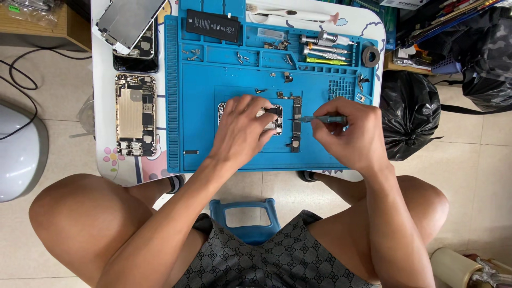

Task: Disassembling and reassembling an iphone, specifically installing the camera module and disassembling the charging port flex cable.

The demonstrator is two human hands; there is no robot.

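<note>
Overhead view of a seated person at a small white table (104, 106), knees spread to either side of a blue stool (246, 216). Most of the tabletop is covered by a blue silicone work mat (197, 133) with ridged edges and shallow compartments along its far side. To the left of the mat lies an opened phone chassis (136, 114), gold-coloured, interior facing up; beyond it a detached screen panel (128, 21) rests tilted over another dark handset. A black flat battery (212, 25) sits at the far edge of the mat, with a row of metal screwdriver handles (322, 49) in the compartments to its right. A black plastic bag (408, 114) stands on the floor just right of the table. The left forearm reaches in diagonally from the lower left; the left hand (242, 130) lies palm down at the mat's centre, fingers curled and pressed onto a small phone housing (273, 118), most of which the hand hides. The right forearm rises from the lower right; the right hand (349, 133) is closed in a pinch around a thin grey tool (320, 119) held nearly level, its tip pointing left. The tip meets a narrow logic board (296, 120) that lies lengthwise on the mat between the two hands, just right of the housing. Loose screws and small brackets (242, 56) lie scattered in the compartments beyond.
</note>
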